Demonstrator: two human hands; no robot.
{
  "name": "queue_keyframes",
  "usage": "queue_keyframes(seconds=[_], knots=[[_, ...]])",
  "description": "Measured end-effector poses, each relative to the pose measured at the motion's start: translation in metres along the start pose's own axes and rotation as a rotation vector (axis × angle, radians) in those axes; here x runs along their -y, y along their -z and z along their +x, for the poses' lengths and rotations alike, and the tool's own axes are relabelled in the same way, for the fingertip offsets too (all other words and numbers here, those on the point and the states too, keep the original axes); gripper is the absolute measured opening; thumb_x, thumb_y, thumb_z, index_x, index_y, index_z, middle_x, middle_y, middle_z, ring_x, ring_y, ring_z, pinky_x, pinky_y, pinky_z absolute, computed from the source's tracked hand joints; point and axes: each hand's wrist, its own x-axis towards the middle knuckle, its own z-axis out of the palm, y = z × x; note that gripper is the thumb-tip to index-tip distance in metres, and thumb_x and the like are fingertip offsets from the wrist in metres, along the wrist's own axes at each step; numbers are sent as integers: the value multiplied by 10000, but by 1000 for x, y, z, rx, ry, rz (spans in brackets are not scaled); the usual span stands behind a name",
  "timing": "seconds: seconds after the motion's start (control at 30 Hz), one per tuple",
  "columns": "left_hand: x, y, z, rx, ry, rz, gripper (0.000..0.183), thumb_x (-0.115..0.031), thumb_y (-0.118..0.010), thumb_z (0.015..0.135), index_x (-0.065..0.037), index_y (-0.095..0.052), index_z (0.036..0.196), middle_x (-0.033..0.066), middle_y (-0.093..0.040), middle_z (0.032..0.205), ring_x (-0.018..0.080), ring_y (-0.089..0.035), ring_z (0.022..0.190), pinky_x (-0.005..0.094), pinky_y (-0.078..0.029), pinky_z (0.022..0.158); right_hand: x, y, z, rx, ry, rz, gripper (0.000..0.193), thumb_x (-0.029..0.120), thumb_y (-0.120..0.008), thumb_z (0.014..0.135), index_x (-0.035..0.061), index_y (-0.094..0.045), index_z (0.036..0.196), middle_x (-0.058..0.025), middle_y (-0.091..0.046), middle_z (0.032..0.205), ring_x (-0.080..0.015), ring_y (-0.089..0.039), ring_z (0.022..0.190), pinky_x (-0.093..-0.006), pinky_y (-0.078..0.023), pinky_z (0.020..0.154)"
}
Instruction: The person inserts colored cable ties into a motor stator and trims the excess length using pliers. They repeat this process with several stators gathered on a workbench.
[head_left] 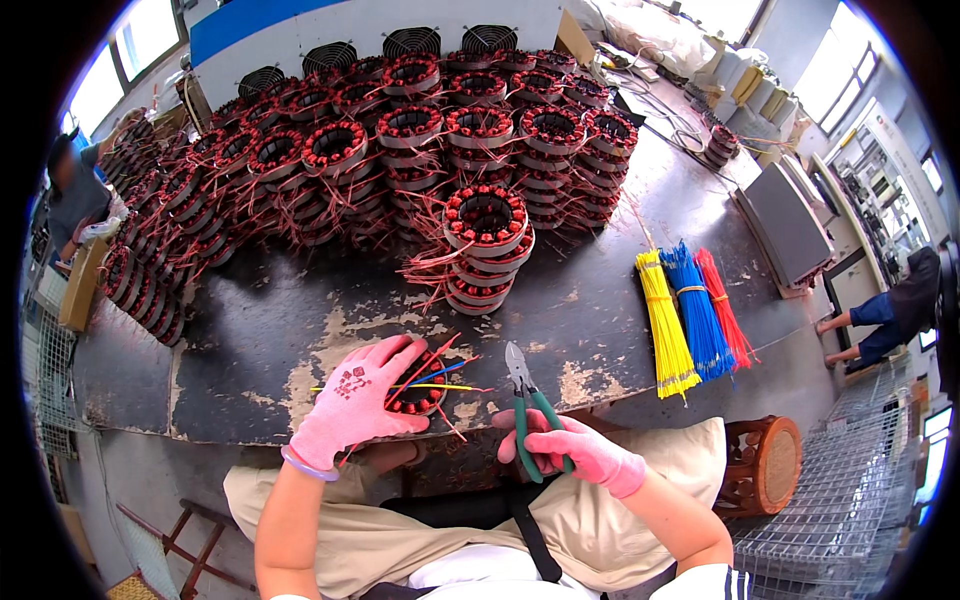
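My left hand (pixel 362 397), in a pink glove, lies over a motor stator (pixel 430 402) at the table's near edge and grips it. The glove hides much of that ring. Red wire ends stick out of it, and a blue wire (pixel 440 371) and a yellow wire (pixel 452 387) run out from under my fingers. In my pink-gloved right hand (pixel 566 446) is a pair of wire cutters (pixel 528 405) with dark green handles. Their jaws point up and away from me, a little to the right of the stator and apart from it.
Many stacked stators (pixel 410 125) fill the far side of the dark, worn table (pixel 240 350); a shorter stack (pixel 487 235) stands nearer. Yellow wires (pixel 666 325), blue wires (pixel 699 315) and red wires (pixel 722 305) lie bundled at right. A wooden stool (pixel 765 465) and two people are beyond.
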Motion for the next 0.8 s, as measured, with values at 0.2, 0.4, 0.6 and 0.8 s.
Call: queue_keyframes(seconds=[0.2,0.4,0.6,0.8], knots=[[0,1,-3,11,-13,-7,948,-327,-871,628,-47,-503,1456,183,-495,1480,409,-509,1311,469,-414,1113,-3,-4,-1,-33,34,-10,566,333,-603,1013,44,-458,1478,-29,-710,1117,-33,-591,790,-183,-440,697],[-28,8,-8,-319,-167,251,697,-371,-872,687,-59,-631,1261,197,-584,1328,404,-584,1192,489,-479,1034,-14,-12,6,-62,80,-30,483,307,-567,1043,61,-479,1450,-19,-703,1124,-33,-546,790,-198,-435,710],[-117,-26,-41,-74,128,-333,263,-312,-765,880,-80,-679,969,94,-648,785,296,-645,693,398,-523,629,-33,-48,18,-34,341,208,487,222,-545,1056,54,-431,1498,-20,-559,1313,-124,-523,1225,-329,-412,1075],[-113,-54,-51,-150,276,-462,304,-347,-610,1007,-57,-635,917,153,-661,787,378,-671,731,450,-509,618,-21,-66,9,-140,312,-80,392,234,-532,1067,56,-531,1416,16,-595,999,-66,-549,882,-239,-458,789]])
